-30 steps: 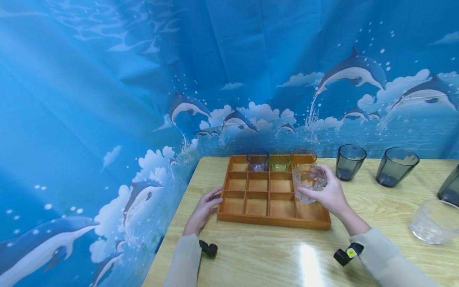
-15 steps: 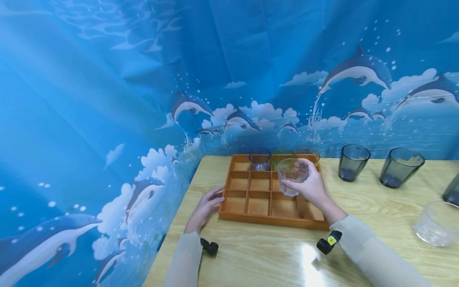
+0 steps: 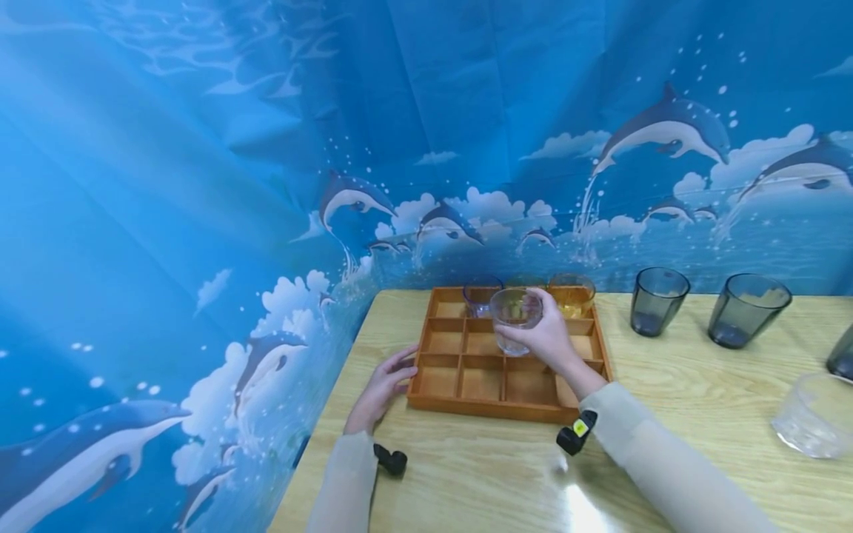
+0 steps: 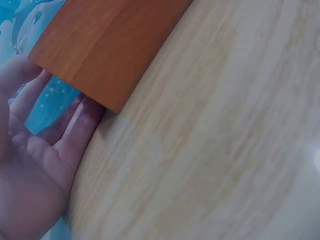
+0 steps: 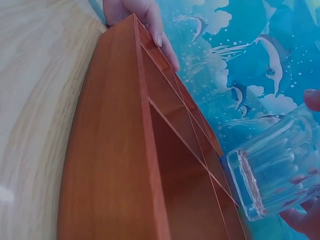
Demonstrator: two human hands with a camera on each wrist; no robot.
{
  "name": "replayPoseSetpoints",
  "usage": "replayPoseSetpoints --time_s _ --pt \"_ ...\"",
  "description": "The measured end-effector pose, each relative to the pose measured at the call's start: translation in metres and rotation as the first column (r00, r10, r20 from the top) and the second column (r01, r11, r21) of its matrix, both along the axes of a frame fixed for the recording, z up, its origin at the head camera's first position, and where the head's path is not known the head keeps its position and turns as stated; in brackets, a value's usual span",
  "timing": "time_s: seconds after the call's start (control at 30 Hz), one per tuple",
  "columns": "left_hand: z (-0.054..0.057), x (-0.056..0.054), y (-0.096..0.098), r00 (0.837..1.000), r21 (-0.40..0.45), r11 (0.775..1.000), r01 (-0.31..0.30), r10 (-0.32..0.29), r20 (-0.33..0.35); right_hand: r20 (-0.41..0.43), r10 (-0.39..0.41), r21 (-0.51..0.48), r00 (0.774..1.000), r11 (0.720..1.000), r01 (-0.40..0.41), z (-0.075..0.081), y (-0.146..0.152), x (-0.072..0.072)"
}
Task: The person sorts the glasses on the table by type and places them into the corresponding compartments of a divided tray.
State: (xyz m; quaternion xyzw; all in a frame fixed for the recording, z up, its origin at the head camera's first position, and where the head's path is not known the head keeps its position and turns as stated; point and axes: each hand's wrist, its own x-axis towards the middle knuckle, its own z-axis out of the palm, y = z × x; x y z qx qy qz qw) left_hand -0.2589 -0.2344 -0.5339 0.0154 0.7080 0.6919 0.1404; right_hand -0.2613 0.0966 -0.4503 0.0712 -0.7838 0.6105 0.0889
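My right hand (image 3: 552,332) holds a clear drinking glass (image 3: 513,342) between thumb and fingers, above the middle columns of a wooden compartment box (image 3: 493,406). In the right wrist view the glass (image 5: 280,165) is tilted, its thick base beyond the box's dividers. My left hand (image 3: 381,386) rests against the box's left side, and the left wrist view has its fingers extended along the wooden wall (image 4: 110,55). Along the back row stand a blue-tinted glass (image 3: 477,302), a mostly hidden green one (image 3: 523,282) and an amber one (image 3: 574,298).
To the right on the wooden table (image 3: 673,414) stand a dark grey glass (image 3: 656,303), a second grey glass (image 3: 745,314) and, cut by the frame edge, a third grey glass (image 3: 843,355). Before that one is a clear glass (image 3: 809,422). A dolphin-print backdrop (image 3: 426,148) hangs behind.
My right hand has carried the clear glass leftward over the box, from the right column to the middle columns, uncovering the amber glass. The left hand keeps its place at the box's side.
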Motion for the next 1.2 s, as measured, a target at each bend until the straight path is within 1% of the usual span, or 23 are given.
replayPoseSetpoints --time_s 0.1,0.23,0.4,0.53,0.6,0.8,0.93,1.07,1.2 --pt "0.001 0.001 0.0 1.0 -0.004 1.0 -0.001 0.001 -0.001 0.012 0.002 0.003 1.0 1.0 -0.002 0.0 -0.007 -0.004" --pt "0.002 0.001 0.001 1.0 -0.003 1.0 -0.006 0.006 0.005 0.009 0.002 0.019 1.0 1.0 -0.003 -0.002 -0.017 -0.009" --pt "0.001 0.003 0.0 1.0 -0.01 1.0 -0.01 0.01 0.004 -0.03 0.029 0.009 0.999 1.0 -0.028 -0.007 -0.032 -0.015" --pt "0.0 0.001 -0.001 1.0 -0.006 1.0 -0.012 0.012 -0.003 -0.045 0.043 0.024 0.998 0.999 -0.042 -0.011 -0.041 -0.019" --pt "-0.001 0.0 -0.001 1.0 0.002 1.0 -0.011 0.011 -0.003 -0.04 0.052 0.03 0.998 0.998 -0.051 -0.012 -0.043 -0.02" --pt "-0.002 -0.002 0.001 1.0 0.032 0.999 -0.001 0.001 0.005 -0.022 0.069 -0.001 0.997 0.998 -0.069 -0.015 -0.045 -0.022" --pt "-0.002 -0.002 0.001 1.0 0.028 1.0 -0.001 0.001 0.0 -0.003 0.065 0.017 0.998 0.998 -0.065 -0.018 -0.045 -0.026" --pt "-0.002 -0.001 0.001 1.0 0.024 1.0 -0.002 0.003 -0.004 0.04 0.09 0.018 0.995 0.996 -0.091 -0.023 -0.045 -0.026" --pt "0.0 0.001 0.001 1.0 0.022 1.0 -0.005 0.005 -0.007 0.049 0.116 0.015 0.992 0.993 -0.116 -0.027 -0.044 -0.024"
